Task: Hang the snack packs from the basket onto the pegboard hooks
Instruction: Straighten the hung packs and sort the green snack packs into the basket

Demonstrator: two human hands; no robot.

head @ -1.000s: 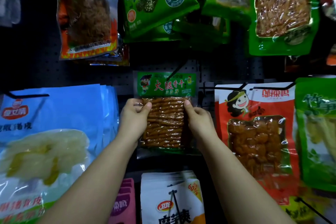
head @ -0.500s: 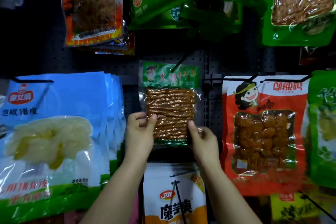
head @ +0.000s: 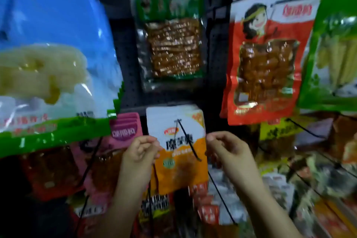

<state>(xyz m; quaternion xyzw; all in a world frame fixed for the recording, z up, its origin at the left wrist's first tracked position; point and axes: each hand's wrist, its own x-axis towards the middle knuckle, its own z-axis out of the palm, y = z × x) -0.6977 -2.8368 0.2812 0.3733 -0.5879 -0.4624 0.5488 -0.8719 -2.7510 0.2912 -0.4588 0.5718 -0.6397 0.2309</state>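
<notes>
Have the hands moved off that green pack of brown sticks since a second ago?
Yes. Both the left hand and right hand dropped below the green pack, now level with the white-and-orange pack, holding nothing.

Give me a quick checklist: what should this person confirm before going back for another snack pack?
1. Green-topped pack of brown sticks hangs on the pegboard with no hand on it: ok.
2. Its hook through the hanging hole: cannot tell, the top is blurred.
3. Left hand free, fingers loosely curled, holding nothing: ok.
4. Right hand free, holding nothing: ok.
5. Basket with remaining packs located: cannot tell, it is out of view.
6. Hands clear of the black hook sticking out of the white and orange pack: ok, though it passes between them.
</notes>
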